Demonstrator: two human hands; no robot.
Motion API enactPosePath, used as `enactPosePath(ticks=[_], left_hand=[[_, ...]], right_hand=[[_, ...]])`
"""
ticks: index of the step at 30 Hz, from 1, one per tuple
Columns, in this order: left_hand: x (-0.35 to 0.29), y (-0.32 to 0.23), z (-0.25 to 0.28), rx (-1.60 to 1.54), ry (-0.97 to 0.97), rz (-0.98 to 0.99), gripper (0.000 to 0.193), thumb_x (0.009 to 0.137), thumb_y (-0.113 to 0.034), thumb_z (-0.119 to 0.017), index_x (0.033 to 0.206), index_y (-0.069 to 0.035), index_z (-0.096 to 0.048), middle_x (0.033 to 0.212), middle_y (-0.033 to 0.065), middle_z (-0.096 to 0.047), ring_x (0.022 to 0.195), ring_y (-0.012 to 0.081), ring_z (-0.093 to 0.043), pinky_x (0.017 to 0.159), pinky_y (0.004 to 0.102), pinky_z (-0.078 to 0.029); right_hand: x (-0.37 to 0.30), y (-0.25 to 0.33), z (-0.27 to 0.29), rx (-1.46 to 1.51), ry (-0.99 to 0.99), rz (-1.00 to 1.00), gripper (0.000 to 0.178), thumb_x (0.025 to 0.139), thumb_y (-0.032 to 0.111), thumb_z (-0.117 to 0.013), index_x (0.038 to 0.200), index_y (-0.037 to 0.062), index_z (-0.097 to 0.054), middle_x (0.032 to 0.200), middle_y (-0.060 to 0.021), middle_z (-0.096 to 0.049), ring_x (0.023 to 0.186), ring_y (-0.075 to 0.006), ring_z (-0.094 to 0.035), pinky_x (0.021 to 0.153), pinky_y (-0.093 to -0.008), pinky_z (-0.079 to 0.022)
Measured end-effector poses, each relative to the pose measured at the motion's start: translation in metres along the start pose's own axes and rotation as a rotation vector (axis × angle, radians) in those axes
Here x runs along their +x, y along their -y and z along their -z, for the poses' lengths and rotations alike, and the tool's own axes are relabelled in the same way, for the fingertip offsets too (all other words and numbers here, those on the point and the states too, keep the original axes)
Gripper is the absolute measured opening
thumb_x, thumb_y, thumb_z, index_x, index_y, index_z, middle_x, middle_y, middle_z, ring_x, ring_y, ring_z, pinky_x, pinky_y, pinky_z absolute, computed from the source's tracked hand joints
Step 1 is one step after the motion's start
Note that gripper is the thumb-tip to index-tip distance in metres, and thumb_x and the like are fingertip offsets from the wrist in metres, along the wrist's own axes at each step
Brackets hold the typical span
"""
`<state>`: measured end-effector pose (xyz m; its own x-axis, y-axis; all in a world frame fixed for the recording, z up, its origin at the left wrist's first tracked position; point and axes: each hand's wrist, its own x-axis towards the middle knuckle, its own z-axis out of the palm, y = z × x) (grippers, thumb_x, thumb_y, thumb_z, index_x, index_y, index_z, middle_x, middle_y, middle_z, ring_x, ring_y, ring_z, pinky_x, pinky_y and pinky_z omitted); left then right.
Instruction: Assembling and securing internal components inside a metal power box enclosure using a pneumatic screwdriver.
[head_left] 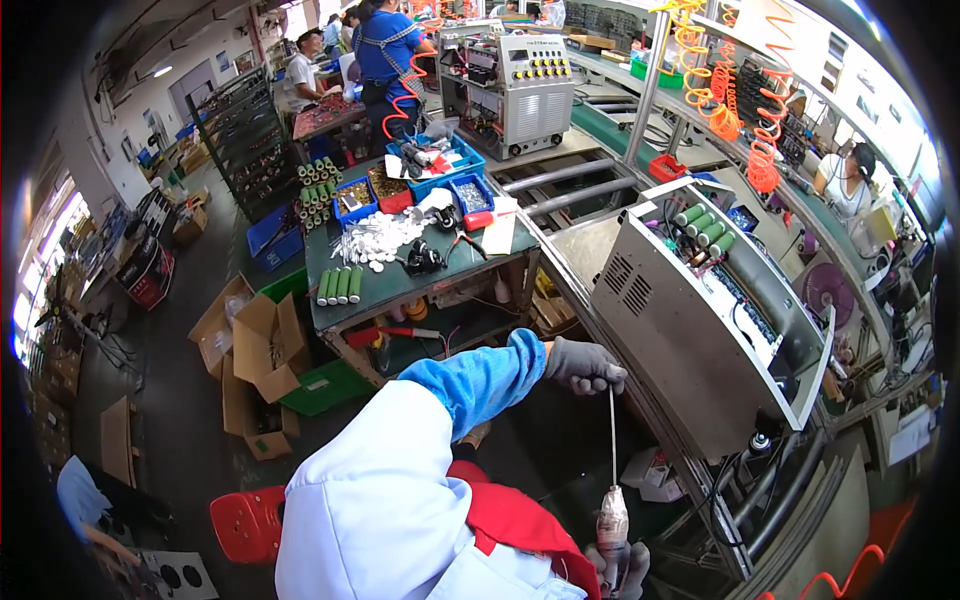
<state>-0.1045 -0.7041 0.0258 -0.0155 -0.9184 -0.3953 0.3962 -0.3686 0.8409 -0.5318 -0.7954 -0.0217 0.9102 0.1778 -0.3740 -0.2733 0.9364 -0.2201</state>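
My left hand (585, 367), in a grey glove, is closed with its fingertips at the far end of a long thin metal bit (613, 440). That bit runs toward me into a power screwdriver (613, 518), whose body looks wrapped in tape. Around the lower part of its body is my right hand (622, 572), gloved too and partly cut off by the lower edge. Just right of the bit, a grey metal machine casing (670, 330) lies on the roller line, its open side showing green cylinders (705, 225) and a circuit board.
Left of the line, a green-topped bench (400, 285) bears white plastic parts (378, 238), blue bins and green cylinders. Cardboard boxes (268, 345) and a red stool (245, 525) stand on the floor. Orange coiled hoses (763, 165) hang above. Another machine (535, 90) and co-workers (390, 50) are farther off.
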Motion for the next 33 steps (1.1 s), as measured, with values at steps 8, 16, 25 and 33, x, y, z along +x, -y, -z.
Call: enactPosePath(ticks=[8,16,25,33], left_hand=[[0.022,0.002,-0.026,0.008,-0.025,0.062,0.033,0.1,-0.037,-0.053,0.096,-0.004,-0.059,0.058,-0.0045,-0.042,0.041,0.0035,-0.034,0.035,0.0168,-0.028],[0.049,0.0,-0.038,-0.009,0.055,0.043,0.032,0.098,-0.033,-0.057,0.098,-0.001,-0.063,0.06,-0.0053,-0.04,0.044,0.003,-0.033,0.036,0.0181,-0.025],[0.11,0.003,-0.066,-0.052,0.107,0.038,0.036,0.101,-0.039,-0.051,0.101,-0.003,-0.057,0.061,-0.0011,-0.043,0.042,0.0061,-0.033,0.036,0.0186,-0.025],[0.135,-0.001,-0.127,-0.122,0.151,-0.058,0.037,0.104,-0.037,-0.043,0.127,-0.009,-0.05,0.064,-0.0015,-0.042,0.047,0.0073,-0.035,0.038,0.0205,-0.027]], right_hand=[[-0.004,-0.005,-0.078,-0.832,-0.314,0.336,0.084,0.08,0.028,-0.071,0.149,0.0021,-0.032,0.121,-0.0065,-0.057,0.09,-0.0134,-0.058,0.075,-0.0249,-0.048],[-0.002,-0.008,-0.07,-0.893,-0.455,0.385,0.096,0.066,0.031,-0.08,0.146,0.0031,-0.035,0.125,-0.0114,-0.055,0.102,-0.0221,-0.061,0.087,-0.0352,-0.051],[-0.037,0.004,-0.084,-0.601,-0.482,0.267,0.083,0.074,0.027,-0.067,0.147,0.0071,-0.032,0.081,-0.0097,-0.058,0.064,-0.0159,-0.06,0.056,-0.0279,-0.052],[-0.033,-0.009,-0.081,-0.586,-0.655,0.574,0.08,0.075,0.015,-0.064,0.148,0.0112,-0.032,0.075,-0.0055,-0.057,0.054,-0.0125,-0.055,0.048,-0.0266,-0.048]])
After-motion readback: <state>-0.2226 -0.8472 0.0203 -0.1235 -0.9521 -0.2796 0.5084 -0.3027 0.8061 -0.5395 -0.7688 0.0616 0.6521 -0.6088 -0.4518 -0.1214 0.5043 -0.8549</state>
